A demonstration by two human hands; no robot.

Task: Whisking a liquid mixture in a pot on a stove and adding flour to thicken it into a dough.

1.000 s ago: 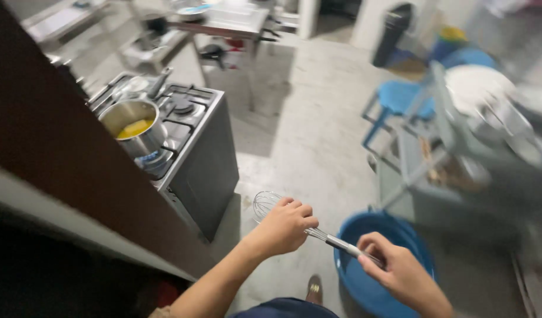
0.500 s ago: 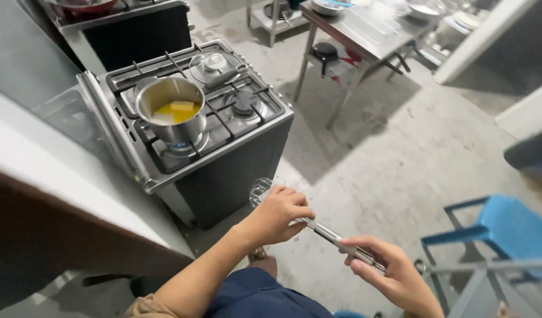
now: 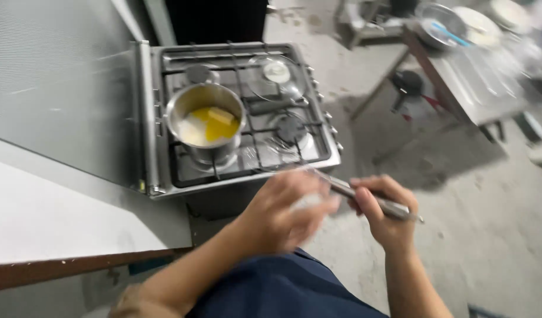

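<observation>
My right hand (image 3: 384, 211) grips the steel handle of a metal whisk (image 3: 346, 189), just in front of the stove's front edge. The whisk's wire end lies under my left hand (image 3: 281, 213), which is blurred and closes over it. On the front left burner of the gas stove (image 3: 241, 112) stands a steel pot (image 3: 205, 122). It holds a pale liquid with a yellow block of butter partly melted in it. A glass lid (image 3: 275, 76) rests on the back right burner.
A grey counter (image 3: 53, 194) with a brown edge runs along the left of the stove. A metal table (image 3: 477, 76) with a bowl (image 3: 441, 26) and plates stands at the upper right. Grey concrete floor (image 3: 489, 235) lies to the right.
The view has swung toward the stove, which now fills the upper middle. Both hands with the whisk have come closer to the stove front, and the blue chair has left the view.
</observation>
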